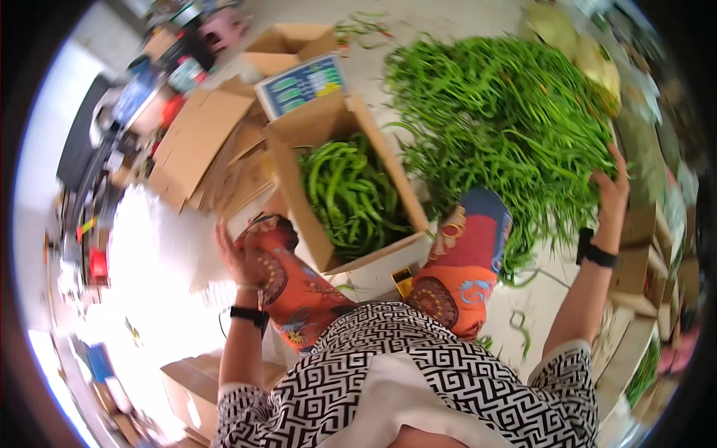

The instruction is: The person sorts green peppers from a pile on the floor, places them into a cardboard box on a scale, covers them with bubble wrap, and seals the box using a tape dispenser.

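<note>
Between my legs stands an open cardboard box (414, 228), partly filled with long green chili peppers (350, 190). My left hand (238, 252) rests on my knee at the box's left, its fingers loosely spread and holding nothing visible. At the right edge of a large heap of green chili peppers (493, 106) on the floor is my right hand (613, 176). Its thumb and fingers are apart, touching or very near the outer peppers, with none seen gripped. Both wrists wear black bands.
Flattened cardboard (199, 145) leans left of the box, and another open carton (291, 42) stands beyond it. A yellow object (402, 281) lies near my right leg. Cardboard boxes (644, 269) line the right side. Sacks (599, 73) border the heap. Another carton (196, 386) stands lower left.
</note>
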Action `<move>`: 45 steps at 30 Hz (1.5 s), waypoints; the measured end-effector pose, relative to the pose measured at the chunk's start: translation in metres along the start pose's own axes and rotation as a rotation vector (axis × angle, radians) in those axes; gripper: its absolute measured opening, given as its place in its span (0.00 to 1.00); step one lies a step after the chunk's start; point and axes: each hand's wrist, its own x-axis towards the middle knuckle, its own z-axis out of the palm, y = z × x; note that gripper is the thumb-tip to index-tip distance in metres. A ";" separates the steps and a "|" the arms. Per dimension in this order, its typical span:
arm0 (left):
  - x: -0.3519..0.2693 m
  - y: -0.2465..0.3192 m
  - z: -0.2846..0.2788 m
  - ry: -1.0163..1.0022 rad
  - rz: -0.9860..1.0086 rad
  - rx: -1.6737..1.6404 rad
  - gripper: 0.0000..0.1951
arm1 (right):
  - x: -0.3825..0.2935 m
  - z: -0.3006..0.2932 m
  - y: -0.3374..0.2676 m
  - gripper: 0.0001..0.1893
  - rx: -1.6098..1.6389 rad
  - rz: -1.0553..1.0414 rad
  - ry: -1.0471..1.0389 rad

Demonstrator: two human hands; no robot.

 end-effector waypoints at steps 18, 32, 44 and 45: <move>0.004 -0.014 -0.022 0.034 -0.045 0.100 0.29 | -0.019 0.195 -0.238 0.30 0.070 -0.336 -0.608; 0.006 -0.013 -0.023 0.021 -0.036 0.123 0.29 | -0.106 0.297 -0.189 0.24 -0.283 -0.586 -1.121; 0.006 -0.003 -0.027 0.006 -0.039 0.133 0.29 | -0.081 0.221 -0.147 0.14 -0.013 -0.039 -0.672; 0.006 -0.003 -0.027 0.003 -0.038 0.143 0.29 | -0.083 0.220 -0.146 0.14 -0.007 -0.043 -0.674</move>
